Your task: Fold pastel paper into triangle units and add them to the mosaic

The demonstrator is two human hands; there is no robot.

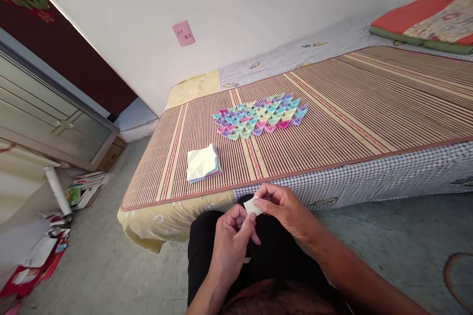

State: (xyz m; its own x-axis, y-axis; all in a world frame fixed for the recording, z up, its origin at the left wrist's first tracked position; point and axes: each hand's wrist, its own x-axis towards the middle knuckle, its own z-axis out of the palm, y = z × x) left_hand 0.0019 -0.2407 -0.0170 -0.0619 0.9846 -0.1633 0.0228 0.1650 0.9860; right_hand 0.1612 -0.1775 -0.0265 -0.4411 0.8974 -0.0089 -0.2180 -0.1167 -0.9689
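A small pale yellow piece of paper [253, 206], apparently folded, is held over my lap between both hands. My left hand [233, 236] pinches its lower left part between thumb and fingers. On its upper right edge, my right hand [276, 205] closes with thumb and fingertips. Beyond my hands, on the mat, stands a stack of square paper sheets [201, 162] with a pale yellow one on top. Farther back, several rows of folded paper boats [260, 117] in pink, purple, blue, green and yellow sit close together.
A striped mat [332, 113] covers the bed, with a checked sheet [388, 172] hanging over the front edge. A folded red and patterned quilt [428, 17] lies at the far right. A pink note [183, 33] is on the wall. Books [86, 184] lie at the left.
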